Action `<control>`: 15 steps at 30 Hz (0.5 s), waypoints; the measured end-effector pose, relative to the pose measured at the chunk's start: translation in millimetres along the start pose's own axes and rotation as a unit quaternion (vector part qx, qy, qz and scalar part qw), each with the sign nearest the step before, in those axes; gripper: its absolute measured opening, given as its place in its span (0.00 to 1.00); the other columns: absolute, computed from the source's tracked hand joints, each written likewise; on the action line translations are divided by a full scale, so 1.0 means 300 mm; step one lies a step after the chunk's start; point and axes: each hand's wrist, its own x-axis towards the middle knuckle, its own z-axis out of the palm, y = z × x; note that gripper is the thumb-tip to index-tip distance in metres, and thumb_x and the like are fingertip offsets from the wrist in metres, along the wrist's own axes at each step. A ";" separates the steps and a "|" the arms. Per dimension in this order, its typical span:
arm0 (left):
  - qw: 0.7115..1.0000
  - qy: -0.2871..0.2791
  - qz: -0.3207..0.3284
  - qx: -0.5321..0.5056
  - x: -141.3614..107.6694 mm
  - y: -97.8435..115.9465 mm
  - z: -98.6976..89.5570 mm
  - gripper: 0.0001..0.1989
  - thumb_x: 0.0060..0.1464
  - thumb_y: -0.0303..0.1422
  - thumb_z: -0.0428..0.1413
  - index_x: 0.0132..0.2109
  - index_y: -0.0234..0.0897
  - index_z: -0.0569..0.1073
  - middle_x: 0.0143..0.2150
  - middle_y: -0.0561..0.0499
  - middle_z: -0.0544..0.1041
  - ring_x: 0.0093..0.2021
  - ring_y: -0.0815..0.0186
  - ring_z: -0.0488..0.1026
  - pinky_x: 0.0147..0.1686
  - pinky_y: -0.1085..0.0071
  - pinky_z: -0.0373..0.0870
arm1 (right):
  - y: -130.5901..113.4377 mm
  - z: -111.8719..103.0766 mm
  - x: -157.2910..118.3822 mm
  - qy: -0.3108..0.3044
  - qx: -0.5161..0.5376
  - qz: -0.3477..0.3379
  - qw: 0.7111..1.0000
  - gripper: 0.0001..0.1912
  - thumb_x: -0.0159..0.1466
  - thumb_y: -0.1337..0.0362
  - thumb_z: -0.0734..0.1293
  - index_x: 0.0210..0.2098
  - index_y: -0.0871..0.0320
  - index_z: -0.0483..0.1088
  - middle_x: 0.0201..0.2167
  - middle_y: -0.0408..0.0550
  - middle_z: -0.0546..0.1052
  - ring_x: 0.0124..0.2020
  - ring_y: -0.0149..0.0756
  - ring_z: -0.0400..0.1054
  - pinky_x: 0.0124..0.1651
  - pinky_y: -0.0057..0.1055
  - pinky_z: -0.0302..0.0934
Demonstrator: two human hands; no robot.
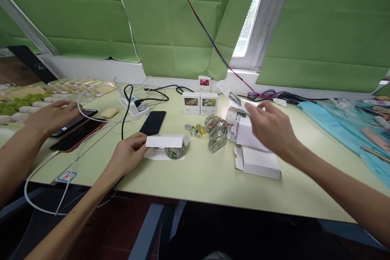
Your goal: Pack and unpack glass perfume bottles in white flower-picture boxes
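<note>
My left hand is closed on the left end of an opened white cardboard box. Inside it, below the raised flap, a round clear glass bottle with green bits shows. My right hand, raised over the right side, pinches a small white card with a dark printed patch, blurred by motion. Beneath that hand lie several opened white boxes. Between my hands stand several round glass bottles, and small gold and silver caps lie beside them.
Closed white boxes with flower pictures stand at the back. Left lie a black phone, a power strip and cables. Another person's hand rests over a dark device. Light-blue plastic covers the right side.
</note>
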 end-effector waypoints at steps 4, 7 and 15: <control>0.998 -0.026 0.063 0.010 0.014 0.017 0.011 0.20 0.60 0.46 0.51 0.35 0.38 0.82 0.45 0.46 0.78 0.35 0.66 0.71 0.31 0.73 0.64 | 0.199 0.214 0.085 -0.119 -0.062 0.057 0.989 0.24 0.67 0.78 0.53 0.58 0.72 0.69 0.40 0.66 0.79 0.43 0.51 0.64 0.41 0.39 0.52; 0.993 -0.048 0.091 0.050 0.025 0.028 0.018 0.21 0.61 0.48 0.53 0.39 0.37 0.83 0.39 0.47 0.76 0.29 0.68 0.66 0.29 0.71 0.61 | 0.258 0.321 0.085 -0.195 -0.021 0.025 0.980 0.22 0.68 0.76 0.54 0.57 0.70 0.70 0.42 0.66 0.78 0.42 0.49 0.63 0.42 0.38 0.50; 0.984 -0.151 0.065 0.075 0.040 0.033 0.030 0.27 0.49 0.52 0.63 0.50 0.39 0.81 0.37 0.48 0.78 0.32 0.63 0.70 0.30 0.71 0.64 | 0.250 0.418 0.064 -0.337 0.101 -0.014 0.936 0.26 0.76 0.52 0.53 0.46 0.61 0.78 0.43 0.59 0.78 0.43 0.44 0.65 0.47 0.35 0.51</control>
